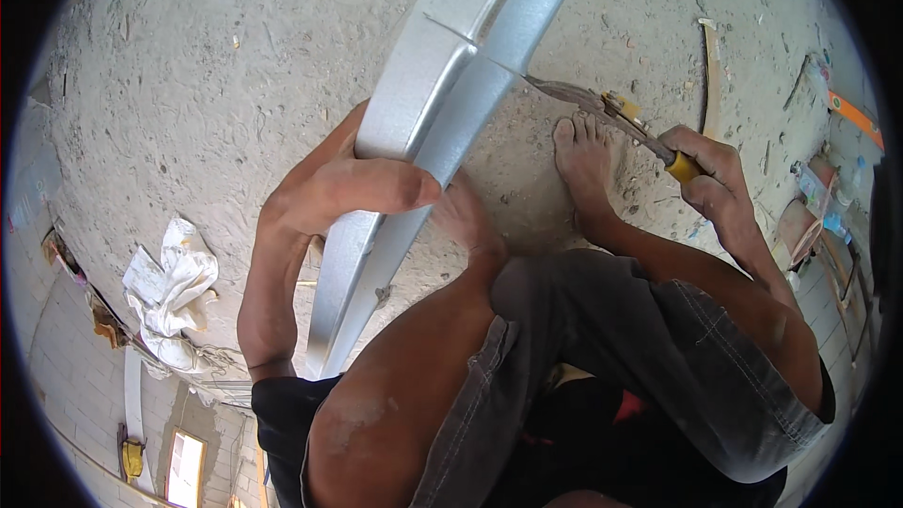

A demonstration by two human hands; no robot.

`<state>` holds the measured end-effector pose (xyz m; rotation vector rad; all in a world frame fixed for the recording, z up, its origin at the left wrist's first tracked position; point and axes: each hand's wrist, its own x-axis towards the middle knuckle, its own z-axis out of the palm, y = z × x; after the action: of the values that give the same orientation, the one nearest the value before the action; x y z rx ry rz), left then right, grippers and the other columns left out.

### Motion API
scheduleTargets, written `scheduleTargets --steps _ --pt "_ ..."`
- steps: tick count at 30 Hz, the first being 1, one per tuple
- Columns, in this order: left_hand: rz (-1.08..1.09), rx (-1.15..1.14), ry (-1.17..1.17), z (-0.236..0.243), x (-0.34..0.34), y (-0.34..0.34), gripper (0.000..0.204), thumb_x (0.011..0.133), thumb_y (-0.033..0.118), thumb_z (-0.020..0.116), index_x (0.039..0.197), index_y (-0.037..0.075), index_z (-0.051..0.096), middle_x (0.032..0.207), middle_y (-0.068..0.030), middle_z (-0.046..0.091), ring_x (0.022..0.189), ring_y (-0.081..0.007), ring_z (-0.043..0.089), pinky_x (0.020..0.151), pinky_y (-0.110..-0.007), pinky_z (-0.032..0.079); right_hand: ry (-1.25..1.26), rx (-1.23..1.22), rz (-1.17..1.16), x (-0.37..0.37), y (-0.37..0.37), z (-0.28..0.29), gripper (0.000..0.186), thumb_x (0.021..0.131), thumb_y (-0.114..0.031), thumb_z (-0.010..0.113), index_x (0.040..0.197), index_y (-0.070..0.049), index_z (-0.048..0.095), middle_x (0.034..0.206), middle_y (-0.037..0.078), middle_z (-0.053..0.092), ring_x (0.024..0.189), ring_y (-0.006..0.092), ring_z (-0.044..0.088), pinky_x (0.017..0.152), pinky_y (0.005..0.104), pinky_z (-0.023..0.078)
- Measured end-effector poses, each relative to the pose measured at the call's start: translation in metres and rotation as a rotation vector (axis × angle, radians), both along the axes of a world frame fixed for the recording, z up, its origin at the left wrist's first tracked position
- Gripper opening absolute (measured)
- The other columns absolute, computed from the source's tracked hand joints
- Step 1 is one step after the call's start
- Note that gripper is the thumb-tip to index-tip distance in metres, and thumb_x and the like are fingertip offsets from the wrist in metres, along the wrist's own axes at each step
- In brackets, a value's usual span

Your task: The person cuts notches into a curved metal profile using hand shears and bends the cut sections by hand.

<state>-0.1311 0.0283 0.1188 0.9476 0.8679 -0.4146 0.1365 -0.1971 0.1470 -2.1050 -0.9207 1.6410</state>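
Observation:
A long silver metal channel (428, 85) runs diagonally through the middle, with a cut line across it in its upper part. My left hand (348, 190) is wrapped round the channel lower down, thumb lying across it. My right hand (715, 177) holds the yellow-handled tin snips (611, 103) at the right. Their blade tips meet the channel's right edge at the cut; whether the jaws are closed on the metal is unclear. My bare feet and bent legs are beneath and beside the channel.
A crumpled white sack (179, 282) lies at the left on the dusty concrete floor (235, 85). A narrow strip (710, 66) lies beyond my right foot. An orange level (851, 118), plastic bottles (851, 179) and debris line the right edge. A yellow-handled tool (132, 456) is at the lower left.

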Motion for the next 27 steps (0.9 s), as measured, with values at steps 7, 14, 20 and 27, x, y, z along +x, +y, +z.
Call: scheduleTargets --steps 7,14,20,27 --pt "-0.09 0.184 0.033 -0.015 0.003 -0.006 0.1 0.053 0.043 0.071 0.133 -0.009 0.043 0.111 -0.0303 0.053 0.108 -0.0416 0.049 0.09 -0.054 0.036 0.087 0.103 -0.141 -0.015 -0.008 -0.019 0.042 0.066 -0.019 0.046 0.101 0.005 0.054 0.075 0.012 0.048 0.069 0.0183 0.044 0.064 0.0294 0.038" --pt "-0.035 0.19 0.044 -0.023 0.006 -0.01 0.087 0.059 0.036 0.069 0.128 -0.011 0.045 0.096 -0.0165 0.06 0.094 -0.0235 0.057 0.081 -0.034 0.044 -0.037 0.284 -0.088 -0.026 -0.01 -0.039 0.04 0.069 -0.019 0.045 0.101 0.004 0.054 0.074 0.013 0.049 0.067 0.0182 0.044 0.062 0.0311 0.037" --pt "0.002 0.143 0.024 -0.03 0.008 -0.015 0.091 0.059 0.038 0.071 0.131 -0.011 0.043 0.097 -0.0187 0.06 0.094 -0.0263 0.057 0.084 -0.037 0.044 0.127 0.082 -0.176 -0.025 -0.006 -0.035 0.039 0.073 -0.02 0.045 0.102 0.004 0.054 0.07 0.008 0.047 0.065 0.0144 0.042 0.059 0.029 0.036" --pt "-0.14 0.275 -0.035 -0.043 0.012 -0.021 0.098 0.058 0.042 0.071 0.137 -0.006 0.039 0.105 -0.0251 0.059 0.099 -0.0347 0.059 0.084 -0.048 0.046 0.072 0.143 -0.188 -0.034 -0.003 -0.047 0.036 0.074 -0.017 0.045 0.102 0.003 0.056 0.068 0.004 0.043 0.063 0.0109 0.04 0.056 0.027 0.033"
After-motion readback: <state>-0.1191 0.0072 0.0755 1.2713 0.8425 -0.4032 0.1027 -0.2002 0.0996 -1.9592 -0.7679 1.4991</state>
